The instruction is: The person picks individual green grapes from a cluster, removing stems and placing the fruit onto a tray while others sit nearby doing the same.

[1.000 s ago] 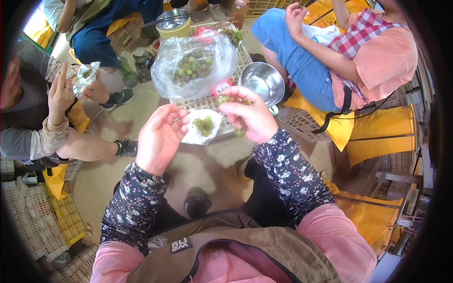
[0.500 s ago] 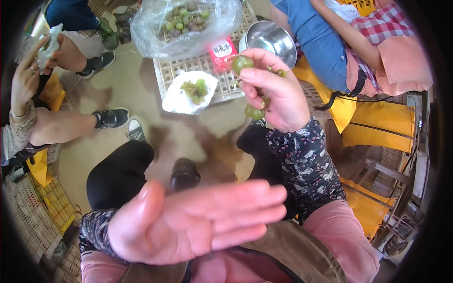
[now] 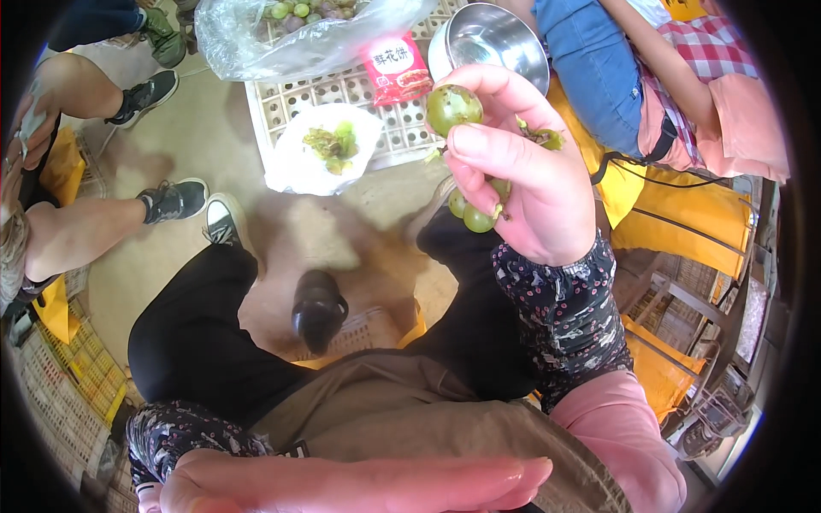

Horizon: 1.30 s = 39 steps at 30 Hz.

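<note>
Raised at the right, my right hand (image 3: pixel 534 167) is closed round a small bunch of green grapes (image 3: pixel 454 109). One grape is pinched between thumb and fingertips, and others on the stem hang below inside the palm. Low at the bottom edge, my left hand (image 3: pixel 368 483) is held flat with its fingers stretched out and nothing in it. Beyond my hands, a white paper (image 3: pixel 286 167) bears green grape scraps (image 3: pixel 333 147). A red packet (image 3: pixel 396 70) lies beside it. Farther back, a clear plastic bag (image 3: pixel 231 43) holds green and purple grapes (image 3: pixel 295 12).
Beneath these things is a white perforated crate (image 3: pixel 265 107), with a steel bowl (image 3: pixel 496 47) on its right. A dark mug (image 3: pixel 318 312) stands on the floor between my legs. Other people sit at left and right, and yellow-covered crates (image 3: pixel 684 218) line the right side.
My left hand has dropped toward the bottom edge and turned edge-on. My right hand, still gripping the grapes, appears closer. The crate and its contents have shifted up and left in view.
</note>
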Tool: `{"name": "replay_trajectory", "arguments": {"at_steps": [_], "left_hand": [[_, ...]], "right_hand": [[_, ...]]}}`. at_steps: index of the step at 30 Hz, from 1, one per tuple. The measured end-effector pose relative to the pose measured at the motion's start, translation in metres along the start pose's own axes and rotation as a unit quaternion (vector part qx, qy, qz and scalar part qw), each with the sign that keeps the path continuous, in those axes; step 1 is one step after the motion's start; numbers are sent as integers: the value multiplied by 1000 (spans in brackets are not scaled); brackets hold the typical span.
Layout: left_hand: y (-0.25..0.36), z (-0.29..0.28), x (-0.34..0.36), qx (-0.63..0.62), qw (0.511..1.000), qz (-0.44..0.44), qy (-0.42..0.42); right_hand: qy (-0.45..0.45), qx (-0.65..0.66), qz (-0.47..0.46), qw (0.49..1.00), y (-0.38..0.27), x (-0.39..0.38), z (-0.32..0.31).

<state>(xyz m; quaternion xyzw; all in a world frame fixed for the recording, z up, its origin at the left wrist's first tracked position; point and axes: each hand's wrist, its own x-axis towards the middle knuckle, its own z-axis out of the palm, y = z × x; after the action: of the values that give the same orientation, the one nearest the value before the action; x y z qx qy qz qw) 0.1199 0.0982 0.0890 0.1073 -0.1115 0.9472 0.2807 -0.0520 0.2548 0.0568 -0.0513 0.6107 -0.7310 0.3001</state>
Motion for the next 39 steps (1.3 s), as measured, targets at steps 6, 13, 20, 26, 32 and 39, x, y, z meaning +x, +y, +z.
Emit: {"name": "replay_trajectory", "arguments": {"at_steps": [6, 13, 20, 26, 32, 39], "left_hand": [[12, 10, 5, 6, 999, -23, 35], [48, -5, 34, 144, 916, 64, 369], [107, -90, 29, 257, 849, 161, 433], [127, -147, 30, 388, 776, 175, 465], [129, -165, 31, 491, 767, 143, 387], [113, -155, 44, 748, 505, 62, 427]], "right_hand": [[6, 6, -12, 1000, -2, 2, 1], [14, 17, -11, 1000, 0, 1, -1], [-15, 60, -13, 998, -3, 4, 5], [-37, 17, -31, 999, -7, 2, 10], [-45, 19, -82, 995, 0, 0, 8], [-54, 39, -100, 993, -9, -8, 4]]}}
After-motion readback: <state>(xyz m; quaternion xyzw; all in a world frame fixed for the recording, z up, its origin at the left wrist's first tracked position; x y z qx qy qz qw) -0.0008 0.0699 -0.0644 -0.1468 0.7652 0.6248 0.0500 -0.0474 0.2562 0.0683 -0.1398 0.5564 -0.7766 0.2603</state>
